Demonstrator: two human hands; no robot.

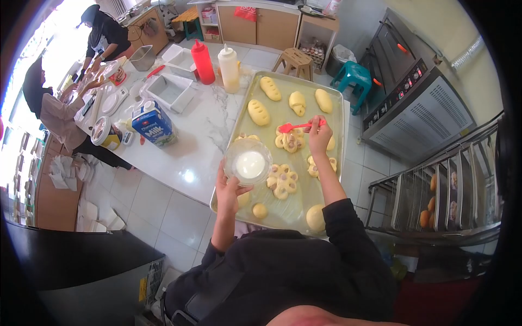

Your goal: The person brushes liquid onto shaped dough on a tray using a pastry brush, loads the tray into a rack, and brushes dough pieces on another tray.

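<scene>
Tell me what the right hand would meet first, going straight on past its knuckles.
Probably the smooth oval dough piece near the far right corner of the tray, just beyond the right hand. Height is unclear; it may pass above.

We see a slim red brush (296, 127) in our right grip (319, 135), white liquid (251, 164) in the clear round bowl (235, 154) in our left grip (230, 190), and a grey-veined white marble-look surface (198, 146) beyond it.
</scene>
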